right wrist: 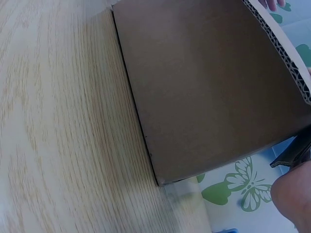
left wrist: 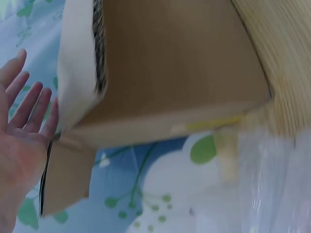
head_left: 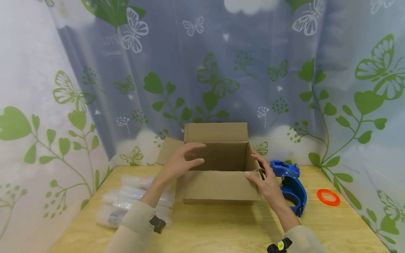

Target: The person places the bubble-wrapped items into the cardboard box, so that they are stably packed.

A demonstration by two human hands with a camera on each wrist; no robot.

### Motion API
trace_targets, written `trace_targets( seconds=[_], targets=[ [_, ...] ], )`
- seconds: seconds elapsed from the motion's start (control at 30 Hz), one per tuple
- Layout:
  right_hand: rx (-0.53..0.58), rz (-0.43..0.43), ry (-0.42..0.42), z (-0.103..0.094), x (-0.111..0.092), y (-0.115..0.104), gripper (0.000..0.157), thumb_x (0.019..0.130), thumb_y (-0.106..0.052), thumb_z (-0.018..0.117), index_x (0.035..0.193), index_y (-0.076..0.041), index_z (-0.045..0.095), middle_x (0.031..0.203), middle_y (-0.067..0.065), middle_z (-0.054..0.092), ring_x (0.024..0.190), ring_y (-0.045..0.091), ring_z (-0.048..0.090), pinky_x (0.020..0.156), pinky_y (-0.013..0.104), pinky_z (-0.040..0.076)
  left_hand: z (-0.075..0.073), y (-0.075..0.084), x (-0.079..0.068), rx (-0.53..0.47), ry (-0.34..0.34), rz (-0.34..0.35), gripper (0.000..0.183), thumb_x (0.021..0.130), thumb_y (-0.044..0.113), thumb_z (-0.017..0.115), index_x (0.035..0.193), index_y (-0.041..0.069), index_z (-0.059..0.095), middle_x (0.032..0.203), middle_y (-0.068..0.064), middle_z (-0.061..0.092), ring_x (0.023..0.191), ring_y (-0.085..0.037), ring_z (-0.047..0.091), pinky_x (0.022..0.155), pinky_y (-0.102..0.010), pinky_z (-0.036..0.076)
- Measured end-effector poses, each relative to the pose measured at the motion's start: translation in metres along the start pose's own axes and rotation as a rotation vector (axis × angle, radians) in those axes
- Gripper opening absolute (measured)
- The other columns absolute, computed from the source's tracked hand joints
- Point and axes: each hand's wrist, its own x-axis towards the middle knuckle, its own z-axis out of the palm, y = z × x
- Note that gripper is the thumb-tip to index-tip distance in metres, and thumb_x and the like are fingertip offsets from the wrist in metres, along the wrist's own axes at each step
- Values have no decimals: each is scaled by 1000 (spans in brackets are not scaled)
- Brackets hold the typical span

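Note:
An open cardboard box (head_left: 218, 186) stands on the table with its flaps spread outward. My left hand (head_left: 177, 163) is at its left side, fingers and thumb apart, holding nothing. In the left wrist view this hand (left wrist: 22, 150) shows its palm beside the left flap (left wrist: 68, 177), with fingertips close to the box edge. At the front right corner my right hand (head_left: 269, 184) grips the box, thumb over the front edge and fingers along the right side. Only part of that hand (right wrist: 294, 194) enters the right wrist view, near a dark flap edge.
Clear plastic-wrapped rolls (head_left: 118, 202) lie left of the box. On the right are a blue tape dispenser (head_left: 300, 196) and an orange-red ring (head_left: 328, 197). A patterned curtain (head_left: 202, 70) hangs behind the wooden table (head_left: 218, 228).

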Motion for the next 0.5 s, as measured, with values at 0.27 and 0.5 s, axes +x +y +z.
trace_targets(
  seconds=[0.27, 0.5],
  targets=[
    [11, 5, 5, -1, 2, 2, 69, 99, -21, 73, 159, -19, 39, 171, -2, 23, 158, 33, 14, 122, 70, 15, -46, 8, -21, 86, 43, -67, 56, 96, 33, 78, 148, 27, 59, 153, 4, 54, 134, -34, 57, 109, -53, 49],
    [25, -3, 2, 1, 1, 1, 67, 99, -20, 72, 158, -16, 40, 171, -4, 25, 158, 31, 15, 123, 67, 15, -86, 2, -37, 169, 56, -27, 54, 95, 25, 79, 145, 18, 62, 150, -3, 58, 138, -30, 53, 110, -51, 47]
  ],
)
